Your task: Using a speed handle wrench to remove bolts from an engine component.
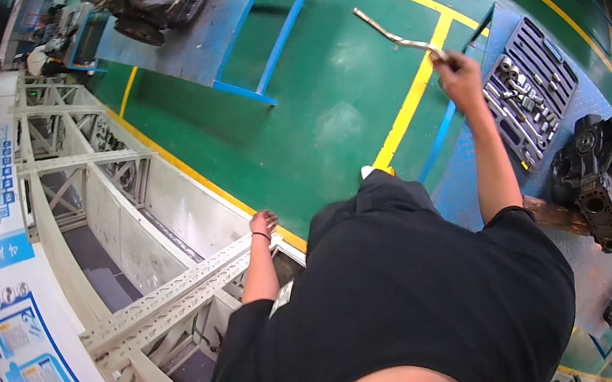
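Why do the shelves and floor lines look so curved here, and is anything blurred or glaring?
Head view: fisheye lens bends the shelf rack and yellow floor line toward the dark rim; soft glare patches on the green floor; the metal crank tool in the right hand stays sharp.

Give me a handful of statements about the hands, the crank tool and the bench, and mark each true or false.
1. The right hand grips a bent metal crank tool. True.
2. The left hand holds a hammer. False: it holds nothing and hangs near the grey metal rack.
3. The tool tray lies on the blue bench. True.
4. The tool tray is empty. False: sockets and bits fill its slots.
5. A dark engine part sits on the bench near the tray. True.
6. The floor is red. False: it is green with yellow lines.
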